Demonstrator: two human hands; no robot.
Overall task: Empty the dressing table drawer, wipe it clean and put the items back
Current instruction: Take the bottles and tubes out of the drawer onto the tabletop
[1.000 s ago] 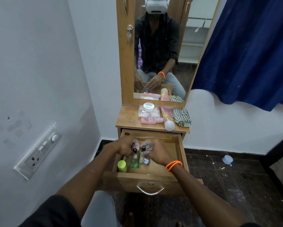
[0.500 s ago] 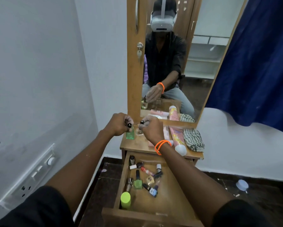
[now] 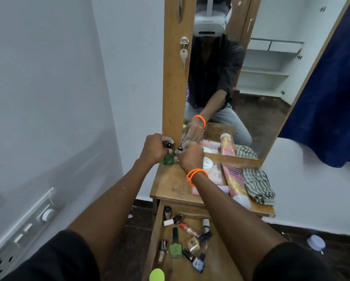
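Observation:
My left hand point(image 3: 154, 148) grips a green nail polish bottle point(image 3: 168, 159) by its black cap, its base at the back left corner of the dressing table top point(image 3: 174, 185). My right hand point(image 3: 190, 157) grips a second small bottle by its black cap right beside it; that bottle's body is mostly hidden. Below, the open wooden drawer point(image 3: 155, 236) holds several nail polish bottles point(image 3: 175, 247) and a lime green cap point(image 3: 156, 275).
On the table top lie a white jar point(image 3: 208, 163), a pink tube point(image 3: 233, 182) with a white cap and a folded striped cloth point(image 3: 258, 184). The mirror point(image 3: 241, 78) stands behind. A switch panel point(image 3: 22, 234) is on the left wall. A blue curtain point(image 3: 332, 88) hangs at right.
Both hands lifted two small bottles out of the drawer and carried them up to the back left of the table top, now lower and nearer the mirror frame.

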